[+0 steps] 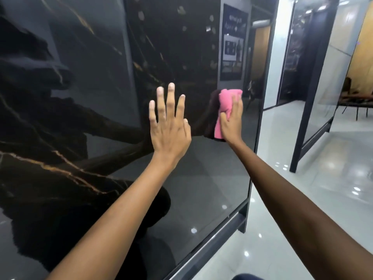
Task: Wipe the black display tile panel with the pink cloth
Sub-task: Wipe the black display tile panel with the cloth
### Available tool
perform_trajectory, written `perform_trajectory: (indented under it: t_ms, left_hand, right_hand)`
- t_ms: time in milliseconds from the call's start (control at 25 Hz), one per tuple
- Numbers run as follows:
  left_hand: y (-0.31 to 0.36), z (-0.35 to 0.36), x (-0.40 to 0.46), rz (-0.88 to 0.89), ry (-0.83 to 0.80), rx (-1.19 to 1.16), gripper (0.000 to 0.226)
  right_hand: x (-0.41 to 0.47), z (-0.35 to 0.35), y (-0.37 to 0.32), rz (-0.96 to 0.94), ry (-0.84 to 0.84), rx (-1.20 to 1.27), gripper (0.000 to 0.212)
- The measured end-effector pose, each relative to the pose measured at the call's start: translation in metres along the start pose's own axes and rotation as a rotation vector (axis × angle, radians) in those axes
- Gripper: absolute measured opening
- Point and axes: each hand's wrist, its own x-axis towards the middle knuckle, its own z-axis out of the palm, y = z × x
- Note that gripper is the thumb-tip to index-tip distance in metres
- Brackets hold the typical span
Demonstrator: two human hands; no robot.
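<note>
Our left hand (168,126) flat on black tile panel (84,122), fingers straight, spread. Our right hand (232,120) grips bunched pink cloth (226,105), pressing it to panel near right edge. Panel frame (253,158) just beyond cloth; glossy floor (302,199) open to right.

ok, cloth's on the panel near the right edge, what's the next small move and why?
Probably sweep the right hand and pink cloth leftward or down across the black tile panel. The cloth sits close to the panel's right edge, so most of the surface lies that way. The left hand rests flat, bracing.
</note>
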Motion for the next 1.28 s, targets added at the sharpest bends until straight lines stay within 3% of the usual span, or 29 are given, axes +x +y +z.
perform_trajectory:
  t_ms: [80, 120, 280, 320, 400, 520, 560, 600, 640, 760, 800, 840, 880, 1000, 1040, 1080, 1120, 1160, 1240, 1280]
  left_hand:
    - [0.020, 0.002, 0.040, 0.003, 0.052, -0.067, 0.061]
    - [0.032, 0.005, 0.064, 0.004, 0.061, -0.102, 0.061]
    - [0.075, 0.035, 0.127, -0.044, 0.006, -0.063, 0.057]
    - [0.078, 0.043, 0.130, -0.063, 0.003, -0.012, 0.056]
    - [0.080, 0.054, 0.126, -0.066, 0.022, 0.093, 0.057]
    - [0.081, 0.059, 0.123, -0.053, 0.040, 0.149, 0.057]
    - [0.081, 0.059, 0.123, -0.061, 0.040, 0.153, 0.056]
    - [0.081, 0.059, 0.124, -0.074, 0.035, 0.156, 0.056]
    - [0.081, 0.058, 0.124, -0.088, 0.027, 0.156, 0.056]
    - [0.082, 0.058, 0.122, -0.104, 0.024, 0.158, 0.056]
    - [0.083, 0.058, 0.123, -0.105, 0.021, 0.159, 0.056]
    - [0.083, 0.057, 0.123, -0.111, 0.013, 0.159, 0.056]
    - [0.083, 0.058, 0.123, -0.122, 0.010, 0.158, 0.056]
    - [0.082, 0.059, 0.124, -0.126, 0.013, 0.162, 0.056]
    - [0.083, 0.059, 0.125, -0.121, 0.014, 0.166, 0.056]
    - [0.084, 0.059, 0.125, -0.115, 0.015, 0.177, 0.056]
    - [0.084, 0.059, 0.125, -0.116, 0.025, 0.185, 0.056]
    - [0.084, 0.058, 0.125, -0.119, 0.048, 0.178, 0.055]
    - [0.085, 0.054, 0.135, -0.106, 0.133, 0.147, 0.050]
    - [0.085, 0.049, 0.146, -0.094, 0.173, 0.133, 0.047]
  right_hand:
    - [0.025, -0.002, -0.003, 0.178, 0.063, 0.035, 0.068]
    - [0.023, 0.001, -0.010, 0.125, 0.037, 0.015, 0.069]
    - [0.009, 0.003, 0.003, -0.693, -0.108, -0.202, 0.079]
    - [0.026, -0.002, 0.016, -0.782, -0.093, -0.257, 0.079]
    - [0.066, -0.013, 0.049, -0.626, -0.020, -0.312, 0.078]
    - [0.114, -0.035, 0.091, 0.029, 0.093, -0.076, 0.071]
    - [0.116, -0.035, 0.091, 0.189, 0.116, 0.019, 0.069]
    - [0.110, -0.031, 0.083, 0.218, 0.115, 0.068, 0.068]
    - [0.098, -0.024, 0.075, 0.101, 0.086, 0.080, 0.071]
    - [0.055, -0.009, 0.066, -0.798, -0.160, -0.103, 0.077]
    - [0.062, -0.013, 0.072, -0.960, -0.179, -0.184, 0.075]
    - [0.079, -0.020, 0.081, -0.946, -0.148, -0.216, 0.075]
    - [0.097, -0.026, 0.093, -0.789, -0.093, -0.206, 0.077]
    - [0.148, -0.053, 0.116, -0.035, 0.057, -0.020, 0.070]
    - [0.154, -0.057, 0.112, 0.118, 0.074, 0.054, 0.068]
    - [0.148, -0.054, 0.099, 0.153, 0.071, 0.095, 0.067]
    - [0.136, -0.047, 0.081, 0.063, 0.039, 0.112, 0.070]
    - [0.118, -0.038, 0.066, -0.150, -0.017, 0.092, 0.074]
    - [0.083, -0.025, 0.049, -0.789, -0.199, -0.053, 0.077]
    - [0.086, -0.024, 0.048, -1.008, -0.224, -0.159, 0.077]
